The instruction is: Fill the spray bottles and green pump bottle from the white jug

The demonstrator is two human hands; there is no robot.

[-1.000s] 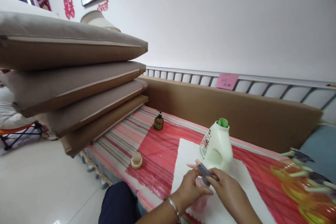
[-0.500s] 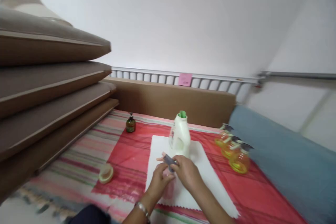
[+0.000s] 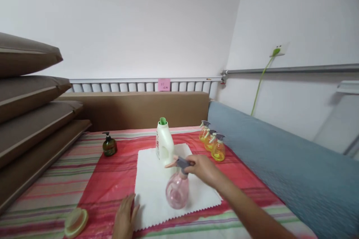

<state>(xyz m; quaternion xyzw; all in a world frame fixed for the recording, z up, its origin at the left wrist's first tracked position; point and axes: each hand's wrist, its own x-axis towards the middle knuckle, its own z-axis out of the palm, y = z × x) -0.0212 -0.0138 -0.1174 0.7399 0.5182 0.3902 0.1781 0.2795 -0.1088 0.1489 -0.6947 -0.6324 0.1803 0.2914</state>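
My right hand [image 3: 200, 168] grips the grey spray head of a pink see-through spray bottle [image 3: 177, 191], which tilts a little over the white cloth [image 3: 151, 194]. The fingers of my left hand [image 3: 125, 213] are apart, with nothing in them, at the cloth's left edge. Just behind the spray bottle stands a pale green jug [image 3: 165, 143] with a handle; its mouth is open and shows green inside. To the right, three spray bottles [image 3: 218, 152] holding yellow liquid stand in a row on the red cloth [image 3: 112, 179].
A dark green pump bottle [image 3: 109, 145] stands at the back left. Near the front left lies a round pale green lid-like thing [image 3: 76, 223]. Brown cushions [image 3: 30, 130] are stacked along the left, a brown pad [image 3: 134, 110] lines the back, and a blue padded side [image 3: 252, 149] borders the right.
My left hand has let go of the spray bottle and moved left, down to the cloth's edge. The right hand still holds the spray head. The view has turned to the right.
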